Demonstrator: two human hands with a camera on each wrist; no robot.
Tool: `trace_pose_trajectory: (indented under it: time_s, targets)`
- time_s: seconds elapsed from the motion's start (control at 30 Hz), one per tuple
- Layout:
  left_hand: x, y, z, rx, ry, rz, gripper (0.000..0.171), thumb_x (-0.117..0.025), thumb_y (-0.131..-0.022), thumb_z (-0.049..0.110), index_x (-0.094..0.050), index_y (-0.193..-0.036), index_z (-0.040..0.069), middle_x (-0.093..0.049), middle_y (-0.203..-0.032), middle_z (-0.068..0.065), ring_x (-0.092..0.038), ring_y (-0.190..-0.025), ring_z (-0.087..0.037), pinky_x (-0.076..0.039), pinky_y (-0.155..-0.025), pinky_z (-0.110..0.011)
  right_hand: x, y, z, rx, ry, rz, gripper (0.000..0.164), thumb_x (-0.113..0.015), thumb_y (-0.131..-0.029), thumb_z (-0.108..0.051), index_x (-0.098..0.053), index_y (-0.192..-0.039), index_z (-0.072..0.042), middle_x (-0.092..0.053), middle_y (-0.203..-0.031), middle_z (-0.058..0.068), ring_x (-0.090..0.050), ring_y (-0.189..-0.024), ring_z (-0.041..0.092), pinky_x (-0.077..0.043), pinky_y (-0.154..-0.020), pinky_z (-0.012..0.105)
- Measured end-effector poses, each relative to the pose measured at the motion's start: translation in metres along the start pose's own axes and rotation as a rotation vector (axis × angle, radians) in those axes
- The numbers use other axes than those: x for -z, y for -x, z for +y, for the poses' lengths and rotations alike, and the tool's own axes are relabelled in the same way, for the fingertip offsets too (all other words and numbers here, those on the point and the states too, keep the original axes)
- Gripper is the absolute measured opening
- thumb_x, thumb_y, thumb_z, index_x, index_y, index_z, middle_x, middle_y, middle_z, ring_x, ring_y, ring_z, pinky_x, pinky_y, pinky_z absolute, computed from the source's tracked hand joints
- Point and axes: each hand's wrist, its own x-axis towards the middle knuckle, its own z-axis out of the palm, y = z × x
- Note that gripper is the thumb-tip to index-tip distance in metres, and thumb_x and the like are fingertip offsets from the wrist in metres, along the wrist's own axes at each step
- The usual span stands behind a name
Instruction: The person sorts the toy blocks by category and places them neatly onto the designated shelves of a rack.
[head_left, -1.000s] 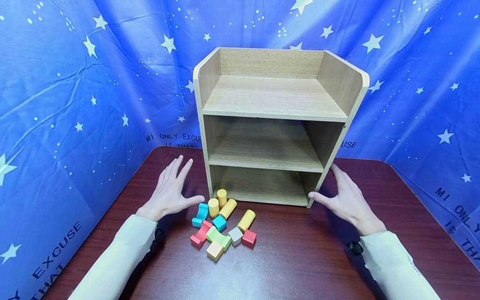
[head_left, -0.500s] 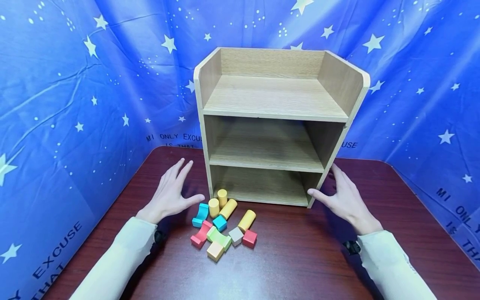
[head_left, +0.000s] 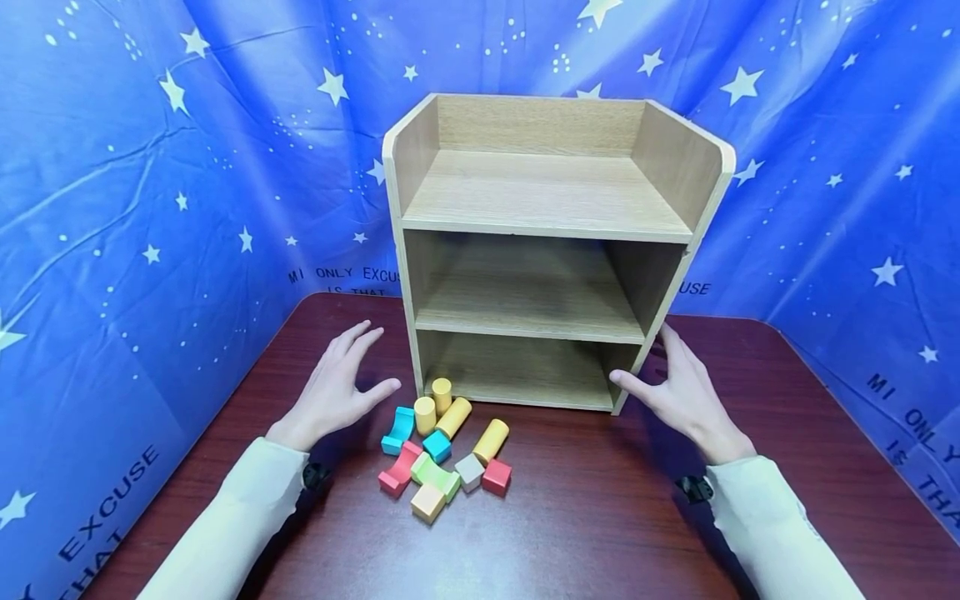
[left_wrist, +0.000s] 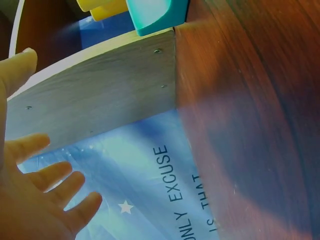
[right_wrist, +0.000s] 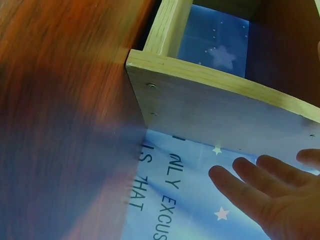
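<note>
A wooden shelf unit (head_left: 547, 333) with three levels stands on the table. To its left is my left hand (head_left: 330, 396), fingers spread and holding nothing, near the blue arch block (head_left: 399, 429). My right hand (head_left: 690, 396) is by the unit's right side panel (right_wrist: 220, 105), its thumb in front of the panel's edge and its fingers behind; whether it touches the wood I cannot tell. Near the unit's front left corner are yellow cylinders (head_left: 491, 442), a red arch block (head_left: 401, 469), a green arch block (head_left: 435, 477) and several small cubes (head_left: 497, 477).
The dark red wooden table (head_left: 585, 533) carries the unit and blocks. A blue curtain (head_left: 225, 167) with white stars and lettering hangs behind and at both sides. The blocks lie close together, the yellow cylinders nearest the bottom shelf (head_left: 525, 379).
My left hand's thumb and fingers have drawn slightly inward, and the thumb has shifted a little left. The right hand has edged slightly left. The blocks and shelf unit stay in place.
</note>
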Motion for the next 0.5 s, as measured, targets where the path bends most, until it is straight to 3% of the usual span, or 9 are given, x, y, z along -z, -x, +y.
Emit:
trace_pose_trajectory:
  time_s: [0.3, 0.5]
  targets:
    - [0.0018, 0.0034, 0.0046, 0.004, 0.030, -0.007, 0.072, -0.074, -0.081, 0.041, -0.045, -0.141, 0.012, -0.038, -0.146, -0.011, -0.035, -0.133, -0.032, -0.035, -0.101, -0.057, -0.0014, 0.0025, -0.0006, -0.047, -0.057, -0.002, 0.093, -0.078, -0.075, -0.044, -0.026, -0.150, -0.026, -0.051, -0.132, 0.012, -0.049, -0.121, 0.030, -0.042, -0.094, 0.051]
    - [0.0027, 0.0038, 0.0106, -0.025, 0.037, -0.007, 0.069, -0.073, -0.081, 0.040, -0.047, -0.138, 0.011, -0.041, -0.144, -0.010, -0.038, -0.131, -0.031, -0.036, -0.101, -0.056, -0.0035, 0.0046, -0.0011, -0.066, -0.078, 0.015, 0.087, -0.078, -0.076, -0.042, -0.033, -0.147, -0.020, -0.055, -0.126, 0.013, -0.059, -0.109, 0.032, -0.047, -0.089, 0.050]
